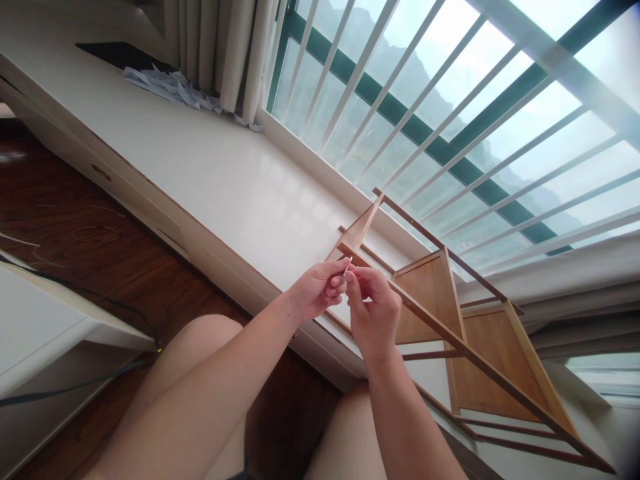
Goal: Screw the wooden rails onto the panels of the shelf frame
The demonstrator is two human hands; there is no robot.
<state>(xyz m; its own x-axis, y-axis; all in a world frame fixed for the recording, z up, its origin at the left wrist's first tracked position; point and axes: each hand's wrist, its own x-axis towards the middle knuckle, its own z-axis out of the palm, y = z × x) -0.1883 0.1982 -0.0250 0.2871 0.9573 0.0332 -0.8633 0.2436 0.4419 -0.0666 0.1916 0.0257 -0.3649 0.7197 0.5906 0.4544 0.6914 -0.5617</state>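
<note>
My left hand (317, 288) and my right hand (373, 310) meet in front of me, fingers pinched together around a small silvery metal piece (348, 265), perhaps a screw. Both hands hover just over the near end of a wooden shelf rack (475, 333) that lies on its side on the white window ledge (225, 187). The rack has thin brown rails and light wooden panels. My bare knees show below the hands.
A barred window (450, 100) runs along the far side of the ledge. Curtains (225, 53) hang at the upper left with crumpled paper (170, 85) beneath them. Dark wooden floor (75, 227) and a white furniture edge with cables (65, 320) lie at left.
</note>
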